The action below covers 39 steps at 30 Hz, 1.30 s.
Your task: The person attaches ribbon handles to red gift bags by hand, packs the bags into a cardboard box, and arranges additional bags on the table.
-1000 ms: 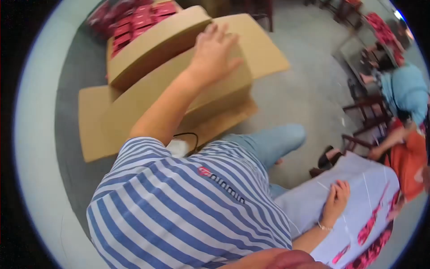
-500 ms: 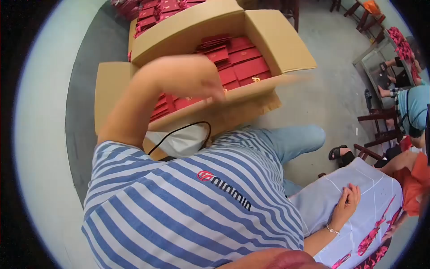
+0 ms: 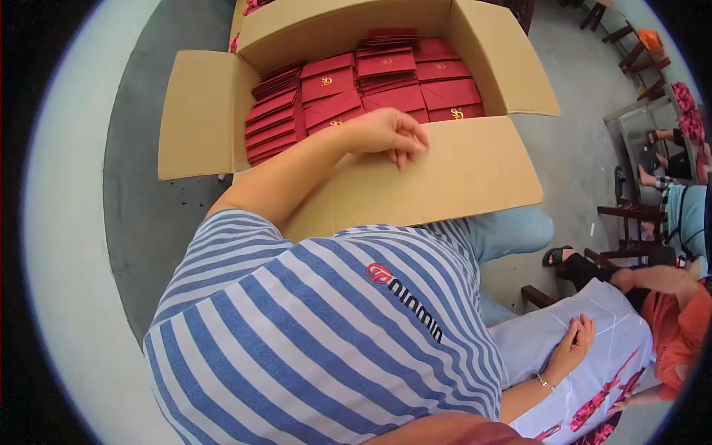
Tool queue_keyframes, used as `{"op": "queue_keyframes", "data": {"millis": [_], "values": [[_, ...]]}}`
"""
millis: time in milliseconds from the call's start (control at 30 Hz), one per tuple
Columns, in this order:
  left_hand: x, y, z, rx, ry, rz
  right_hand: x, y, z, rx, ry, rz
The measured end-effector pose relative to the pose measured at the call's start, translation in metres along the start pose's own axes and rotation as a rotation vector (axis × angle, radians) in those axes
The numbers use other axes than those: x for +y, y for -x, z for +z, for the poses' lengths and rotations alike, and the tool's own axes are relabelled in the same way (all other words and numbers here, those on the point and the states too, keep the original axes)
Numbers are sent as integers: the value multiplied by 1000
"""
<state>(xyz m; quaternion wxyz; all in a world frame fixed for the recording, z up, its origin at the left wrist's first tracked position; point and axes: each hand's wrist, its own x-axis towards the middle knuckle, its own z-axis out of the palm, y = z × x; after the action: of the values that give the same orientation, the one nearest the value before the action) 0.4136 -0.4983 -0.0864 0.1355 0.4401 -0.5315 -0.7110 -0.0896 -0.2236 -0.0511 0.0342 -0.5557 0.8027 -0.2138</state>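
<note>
My left hand point(image 3: 404, 139) is over the near flap point(image 3: 475, 167) of an open cardboard box, its fingers curled in and nothing visible in them. Inside the box, stacks of dark red envelopes point(image 3: 393, 99) with gold marks stand in rows just beyond that hand. My right hand point(image 3: 577, 343), with a bracelet at the wrist, lies on a pale cloth-covered table point(image 3: 530, 337), its fingers spread and holding nothing. Pink ribbon pieces point(image 3: 593, 408) lie on the table beside it.
At the right edge sit people, one in orange point(image 3: 682, 326) and one in light blue point(image 3: 693, 215), near dark wooden stools point(image 3: 630, 215). A metal-framed table point(image 3: 630, 119) with pink items stands at the upper right. A side flap point(image 3: 196, 115) juts left.
The near flap has come down and outward towards me, exposing the envelopes. My left hand has moved from on top of the box to this lowered flap. My right hand stays on the table.
</note>
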Motion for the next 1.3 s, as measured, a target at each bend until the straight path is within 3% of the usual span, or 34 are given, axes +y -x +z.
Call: {"op": "queue_keyframes", "data": {"millis": [100,200,233,333,533,633,700,767,800,833,933,1000,1067,1133,1200,1267,1300], "values": [[-28,-37,-28,554,-496,340,2,1,-1,14,30,5],[-38,-51,-48,784,-1228,279,4,0,-3,12,34,1],[-33,-55,-50,694,-1285,3,4,0,-4,14,41,1],[-29,-61,-47,600,-1413,-100,2,2,-7,18,37,23],[-36,-75,-56,566,-1565,-40,-1,6,-11,5,48,26],[-26,-83,-75,804,-1563,-18,-5,9,-13,13,28,54],[-11,-83,-85,925,-1508,-159,-5,10,-14,19,24,51],[-13,-91,-109,979,-1465,-158,-4,12,-11,25,44,39],[-13,-91,-110,1123,-1545,-58,-5,13,-9,32,64,19],[-20,-88,-121,1087,-1414,204,-8,14,-8,27,68,27],[-16,-73,-145,905,-1196,351,-11,16,-21,2,62,32],[4,-99,-152,987,-1354,-345,-7,18,-23,-4,72,24],[13,-90,-159,941,-1327,-357,-7,18,-28,-15,83,29],[-13,-72,-193,731,-990,308,-8,21,-31,-20,100,31],[-11,-87,-191,844,-1205,-121,-6,20,-35,-28,116,15],[-13,-84,-190,860,-1260,-102,-2,24,-35,-40,132,13],[2,-83,-180,781,-1227,-190,-1,25,-35,-30,145,14]]}}
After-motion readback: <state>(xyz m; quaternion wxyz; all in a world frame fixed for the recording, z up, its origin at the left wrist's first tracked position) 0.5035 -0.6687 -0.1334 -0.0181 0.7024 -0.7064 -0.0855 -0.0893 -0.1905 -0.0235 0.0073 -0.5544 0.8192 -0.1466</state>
